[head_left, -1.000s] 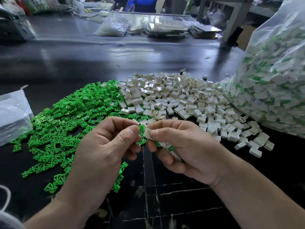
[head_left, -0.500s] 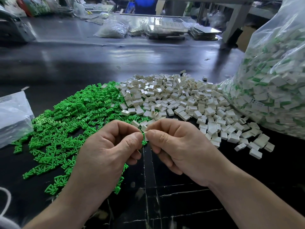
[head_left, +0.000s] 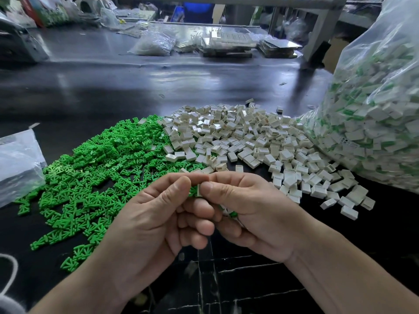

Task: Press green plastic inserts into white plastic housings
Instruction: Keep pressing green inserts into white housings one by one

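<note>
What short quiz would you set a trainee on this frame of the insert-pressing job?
1. True or false: the pile of green inserts lies to the left of the pile of white housings.
2. What fills the big clear bag on the right? A) loose green inserts only B) white housings with green showing in them C) metal screws
3. Fill in: the left hand pinches a green insert against a white ______ that the right hand grips.
Key: 1 true; 2 B; 3 housing.
</note>
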{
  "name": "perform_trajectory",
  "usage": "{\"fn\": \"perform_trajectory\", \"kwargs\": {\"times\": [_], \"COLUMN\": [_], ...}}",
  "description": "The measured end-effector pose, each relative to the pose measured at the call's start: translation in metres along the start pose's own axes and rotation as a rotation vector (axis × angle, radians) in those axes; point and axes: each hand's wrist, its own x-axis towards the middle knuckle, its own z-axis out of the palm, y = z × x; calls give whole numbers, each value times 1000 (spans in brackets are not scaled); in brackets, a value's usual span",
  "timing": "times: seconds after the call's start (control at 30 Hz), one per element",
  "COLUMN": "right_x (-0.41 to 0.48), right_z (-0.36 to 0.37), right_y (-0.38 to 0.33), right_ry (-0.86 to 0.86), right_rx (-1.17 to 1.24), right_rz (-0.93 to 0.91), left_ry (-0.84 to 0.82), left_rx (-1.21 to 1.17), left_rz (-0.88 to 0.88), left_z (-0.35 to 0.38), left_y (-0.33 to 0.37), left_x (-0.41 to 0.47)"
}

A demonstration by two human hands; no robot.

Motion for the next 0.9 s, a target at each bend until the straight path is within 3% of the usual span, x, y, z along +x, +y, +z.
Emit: {"fn": "perform_trajectory", "kwargs": {"times": [0.3, 0.6, 0.9], "right_x": [-2, -5, -8], "right_z": [2, 9, 10], "right_y": [-3, -6, -2], "right_ry": [-4, -21, 0], "right_rx": [-22, 27, 1], "right_rz": [15, -26, -44], "left_ry": [24, -1, -33], "left_rx": [-33, -5, -6], "left_rz": [-20, 112, 54], "left_z": [1, 10, 7], "left_y": [-1, -8, -2], "left_x": [1, -2, -2]}}
